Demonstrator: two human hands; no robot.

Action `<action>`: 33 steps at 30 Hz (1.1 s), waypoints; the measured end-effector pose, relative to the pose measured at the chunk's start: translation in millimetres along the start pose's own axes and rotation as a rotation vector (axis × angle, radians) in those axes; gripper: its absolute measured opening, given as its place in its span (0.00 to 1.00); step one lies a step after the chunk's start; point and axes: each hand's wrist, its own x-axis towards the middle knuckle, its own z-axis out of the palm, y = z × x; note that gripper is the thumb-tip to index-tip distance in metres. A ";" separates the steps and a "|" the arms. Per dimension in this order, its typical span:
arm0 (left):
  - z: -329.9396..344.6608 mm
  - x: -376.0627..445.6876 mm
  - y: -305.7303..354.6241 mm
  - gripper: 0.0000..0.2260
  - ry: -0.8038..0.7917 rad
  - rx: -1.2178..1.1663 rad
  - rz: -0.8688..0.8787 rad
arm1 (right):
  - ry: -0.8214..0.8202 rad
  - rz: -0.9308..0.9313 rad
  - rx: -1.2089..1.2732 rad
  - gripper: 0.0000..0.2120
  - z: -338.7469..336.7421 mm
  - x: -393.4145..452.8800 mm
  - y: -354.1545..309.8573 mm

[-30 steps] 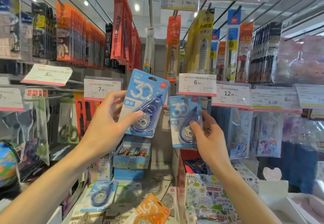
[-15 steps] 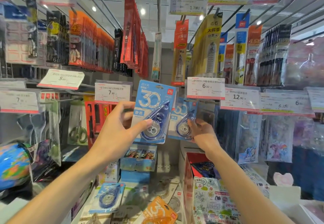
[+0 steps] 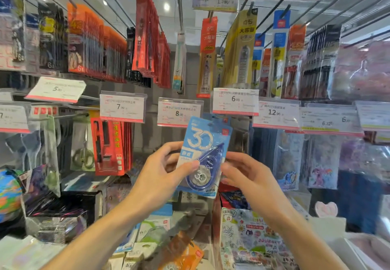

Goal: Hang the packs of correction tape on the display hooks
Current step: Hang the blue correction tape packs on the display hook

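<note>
Blue pack (image 3: 203, 155) shifted right, tilted.

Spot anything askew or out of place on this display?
Yes. The 5.00 price tag at left sits tilted, unlike the level 7.90 tag beside it. An orange correction tape pack lies loose below instead of hanging on a hook.

**Stationery racks and price tags**

Red packs (image 3: 152, 37) hang from upper hooks beside yellow packs (image 3: 240, 50). White price tags (image 3: 122, 106) line the rail. Scissors (image 3: 83, 155) hang in a clear pouch at left, near a globe (image 3: 9, 193).
</note>
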 end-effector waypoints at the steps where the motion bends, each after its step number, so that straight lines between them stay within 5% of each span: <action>1: 4.2 -0.6 -0.4 0.17 -0.008 -0.002 -0.006 | -0.013 0.001 -0.016 0.19 1.9 -2.3 -1.4; 11: 5.4 -1.4 15.1 0.10 0.011 0.278 0.115 | -0.024 0.026 0.200 0.16 -10.2 -10.4 -0.1; 16: -11.2 28.5 55.9 0.11 0.092 0.606 0.484 | -0.008 -0.010 0.193 0.17 -32.2 -17.3 8.9; 24: -9.7 70.1 101.5 0.20 -0.071 0.945 0.807 | 0.035 -0.106 0.113 0.17 -37.2 -18.1 7.6; 28: -11.0 72.9 103.2 0.09 -0.086 0.946 0.877 | 0.039 -0.139 0.104 0.17 -37.1 -14.4 4.4; 33: -10.0 72.7 102.7 0.11 -0.040 0.906 0.888 | 0.043 -0.171 0.116 0.17 -28.5 -4.7 -1.7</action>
